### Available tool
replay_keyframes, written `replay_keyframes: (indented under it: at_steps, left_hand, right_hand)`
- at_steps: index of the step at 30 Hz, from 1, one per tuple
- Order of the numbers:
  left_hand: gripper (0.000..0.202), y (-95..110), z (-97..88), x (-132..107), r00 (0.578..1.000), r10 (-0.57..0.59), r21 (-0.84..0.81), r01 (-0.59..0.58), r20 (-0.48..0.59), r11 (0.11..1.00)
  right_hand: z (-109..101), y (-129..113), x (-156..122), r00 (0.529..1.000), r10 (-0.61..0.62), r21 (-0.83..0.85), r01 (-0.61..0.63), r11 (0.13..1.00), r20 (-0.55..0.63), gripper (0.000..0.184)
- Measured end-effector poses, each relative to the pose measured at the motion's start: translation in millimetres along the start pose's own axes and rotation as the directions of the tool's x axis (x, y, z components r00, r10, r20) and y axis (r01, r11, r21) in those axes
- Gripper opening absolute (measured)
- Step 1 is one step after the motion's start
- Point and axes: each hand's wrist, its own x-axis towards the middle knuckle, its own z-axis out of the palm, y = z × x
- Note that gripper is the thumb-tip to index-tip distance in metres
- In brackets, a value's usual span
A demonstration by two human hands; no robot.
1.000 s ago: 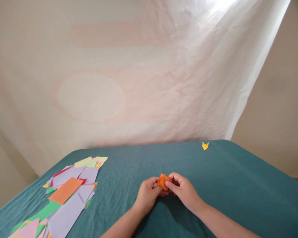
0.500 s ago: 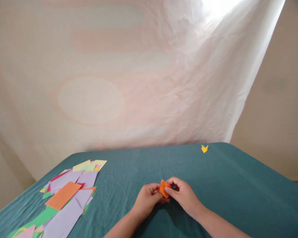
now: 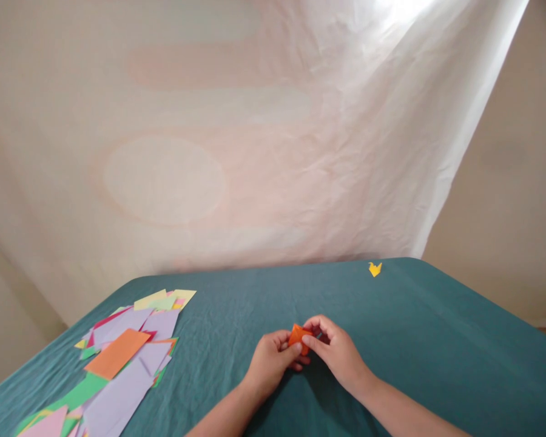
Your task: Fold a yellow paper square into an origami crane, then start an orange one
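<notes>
A small folded piece of orange paper (image 3: 297, 334) is held between my two hands, above the near middle of the table. My left hand (image 3: 273, 357) grips its left and lower side, the thumb lying across the front and the fingers curled behind. On the right side, my right hand (image 3: 332, 346) pinches the paper between thumb and fingers. Parts of the fold are hidden by the fingers. Far off at the back right lies a small yellow folded-paper bird (image 3: 375, 269).
Loose coloured paper sheets lie in a spread pile on the left, with an orange sheet (image 3: 117, 354) and a lilac sheet (image 3: 118, 397) on top. A dark green cloth (image 3: 227, 303) covers the table. Behind its far edge hangs a pale curtain (image 3: 273, 164).
My left thumb has moved up onto the front of the orange paper, and the paper has turned a little. My right hand has shifted slightly upward. The view has tilted a little.
</notes>
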Motion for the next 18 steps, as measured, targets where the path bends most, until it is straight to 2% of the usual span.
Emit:
replay_keyframes:
  at_steps: [3,6,9,14,18]
  left_hand:
    - [0.038,-0.9,-0.7,0.3,1.0,-0.01,-0.006,0.01,-0.014,1.0]
    - [0.036,-2.2,-1.6,0.7,1.0,0.002,0.01,-0.002,-0.012,1.0]
    - [0.032,-1.6,-2.0,0.2,0.997,0.07,0.062,-0.068,-0.042,0.996]
    - [0.025,4.4,-1.1,-2.7,0.968,0.213,0.188,-0.186,-0.133,0.964]
    - [0.026,6.4,-0.3,-2.7,0.971,0.177,0.115,-0.159,-0.163,0.98]
  right_hand:
    - [-0.4,1.3,0.6,1.0,0.014,0.037,-0.014,0.999,-0.002,0.021]
    - [-1.5,1.7,1.2,0.998,0.037,0.039,-0.039,0.998,0.049,0.018]
    - [-1.6,0.2,1.0,0.998,0.032,0.029,-0.034,0.999,0.058,0.018]
    - [0.6,-1.5,-0.6,0.999,-0.005,-0.02,0.006,1.0,0.042,0.019]
    - [2.5,0.1,-1.7,0.999,-0.002,-0.032,0.004,0.999,0.042,0.016]
